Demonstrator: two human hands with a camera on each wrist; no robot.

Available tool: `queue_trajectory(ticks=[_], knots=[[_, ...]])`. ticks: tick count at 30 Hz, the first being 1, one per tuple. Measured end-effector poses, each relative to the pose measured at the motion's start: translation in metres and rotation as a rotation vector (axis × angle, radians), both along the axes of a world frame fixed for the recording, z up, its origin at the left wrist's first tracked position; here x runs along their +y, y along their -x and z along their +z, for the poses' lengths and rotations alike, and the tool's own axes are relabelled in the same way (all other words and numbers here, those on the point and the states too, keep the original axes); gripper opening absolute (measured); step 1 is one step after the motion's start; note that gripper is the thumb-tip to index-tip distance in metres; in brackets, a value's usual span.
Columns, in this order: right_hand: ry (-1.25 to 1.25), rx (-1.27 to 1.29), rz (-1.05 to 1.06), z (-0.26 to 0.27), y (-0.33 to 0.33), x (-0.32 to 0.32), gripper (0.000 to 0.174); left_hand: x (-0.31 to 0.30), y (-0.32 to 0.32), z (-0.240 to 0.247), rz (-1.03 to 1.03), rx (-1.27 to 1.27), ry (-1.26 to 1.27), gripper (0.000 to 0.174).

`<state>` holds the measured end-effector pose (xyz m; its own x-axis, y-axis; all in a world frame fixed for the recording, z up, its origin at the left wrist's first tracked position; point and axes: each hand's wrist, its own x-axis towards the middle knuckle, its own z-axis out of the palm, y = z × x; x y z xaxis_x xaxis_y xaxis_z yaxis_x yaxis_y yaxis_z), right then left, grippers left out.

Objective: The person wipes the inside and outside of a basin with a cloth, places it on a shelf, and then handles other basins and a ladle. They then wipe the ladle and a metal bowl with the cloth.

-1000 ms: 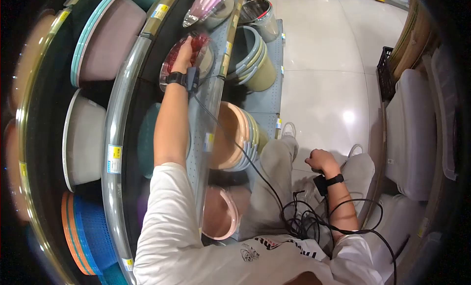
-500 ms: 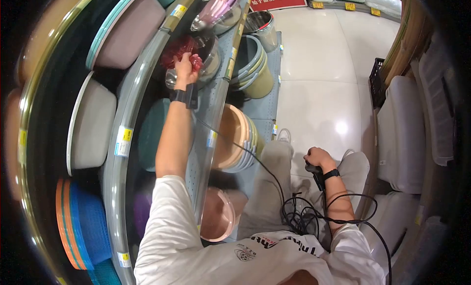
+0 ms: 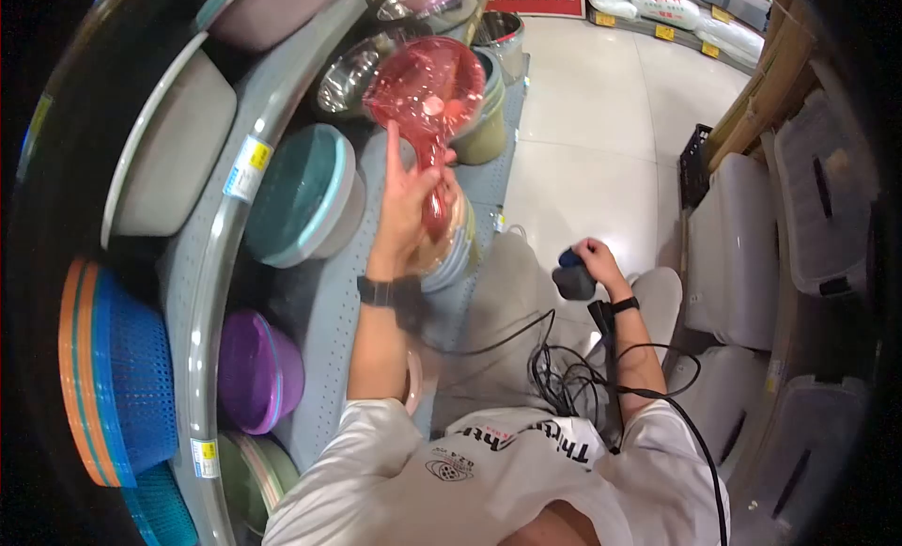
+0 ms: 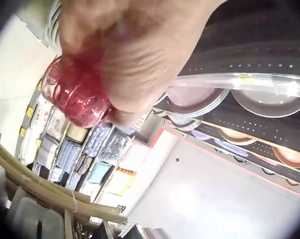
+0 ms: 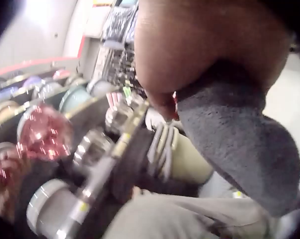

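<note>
Holding the red plastic scoop by its handle, left hand wrapped round it with the index finger sticking up, so I'd say it's off the shelf but not set down anywhere, while my right hand pinches a dark cloth by my knee.

Out from the grey perforated metal shelf rack, my left hand has open air over the glossy pale tiled floor; on the rack, a teal plastic basin and purple plastic bowl block the bays
</note>
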<state>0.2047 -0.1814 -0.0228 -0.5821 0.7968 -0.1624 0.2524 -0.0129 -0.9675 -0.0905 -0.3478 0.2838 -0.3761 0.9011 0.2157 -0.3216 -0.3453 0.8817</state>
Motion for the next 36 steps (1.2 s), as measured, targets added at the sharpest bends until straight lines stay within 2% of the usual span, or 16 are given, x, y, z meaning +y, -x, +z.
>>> queue_trajectory(ticks=[1,4,7,9,11,14,15,16,17,18,19,20,21,23,31,36], knots=[[0.023,0.021,-0.019,0.012,-0.003,0.002,0.024,-0.020,-0.015,-0.003,-0.067,0.026,0.019,0.102],[0.150,0.372,-0.328,0.060,-0.012,0.002,0.017,-0.067,-0.047,-0.027,-0.130,0.042,0.134,0.110],[0.214,0.723,-0.551,0.168,-0.021,-0.027,0.019,-0.110,-0.068,-0.058,-0.177,-0.036,0.302,0.114],[0.158,0.860,-0.415,0.216,-0.029,-0.046,0.023,-0.133,-0.082,-0.090,-0.252,0.000,0.458,0.113],[-0.076,0.859,-0.332,0.264,-0.011,-0.083,0.028,-0.145,-0.092,-0.111,-0.245,-0.012,0.495,0.112],[-0.510,0.459,-0.095,0.270,0.010,-0.114,0.039,-0.153,-0.099,-0.123,-0.314,0.047,0.399,0.110],[-0.504,0.374,0.023,0.263,0.022,-0.120,0.041,-0.154,-0.098,-0.137,-0.291,0.123,0.393,0.113],[-0.580,0.266,0.116,0.263,0.041,-0.131,0.039,-0.157,-0.100,-0.161,-0.224,0.025,0.252,0.113],[-0.508,0.200,0.213,0.253,0.053,-0.136,0.037,-0.165,-0.095,-0.146,-0.239,0.065,0.315,0.114],[-0.512,0.171,0.353,0.247,0.070,-0.141,0.036,-0.171,-0.092,-0.156,-0.267,-0.009,0.376,0.104],[-0.628,0.130,0.522,0.250,0.089,-0.150,0.038,-0.169,-0.089,-0.183,-0.325,0.038,0.519,0.082],[-0.856,-0.058,0.645,0.250,0.096,-0.153,0.038,-0.182,-0.093,-0.171,-0.232,0.096,0.486,0.051],[-1.025,-0.188,0.862,0.242,0.104,-0.142,0.044,-0.196,-0.093,-0.146,-0.251,0.269,0.773,0.033],[-0.896,-0.322,0.864,0.204,0.102,-0.130,0.052,-0.212,-0.109,-0.176,-0.242,0.211,0.629,0.026],[-0.866,-0.327,1.124,0.192,0.139,-0.125,0.072,-0.215,-0.104,-0.189,0.004,0.126,0.806,0.030],[-0.744,-0.559,1.162,0.193,0.130,-0.127,0.078,-0.220,-0.101,-0.197,0.020,0.043,0.838,0.030]])
